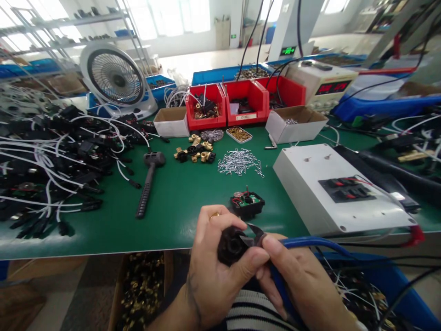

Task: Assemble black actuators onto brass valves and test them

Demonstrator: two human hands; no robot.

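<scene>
My left hand (213, 266) is closed round a black round plastic part (230, 246) with a hole in its face, just in front of the table's near edge. In my right hand (303, 280) are blue-handled pliers (310, 241), whose pointed jaws (253, 235) stand apart at the black part's right side. My left thumb lies close to the jaws. Beyond my hands, a small black housing (246, 204) with a green circuit board and red wires rests on the green table. Fingers hide much of the black part.
A black hammer (149, 179) lies left, beside a heap of white-cabled parts (51, 165). Metal clips (239, 162) and brass fittings (196, 149) lie mid-table. Red bins (206, 122) and a fan (115, 78) stand behind. A grey switch box (310, 184) sits right.
</scene>
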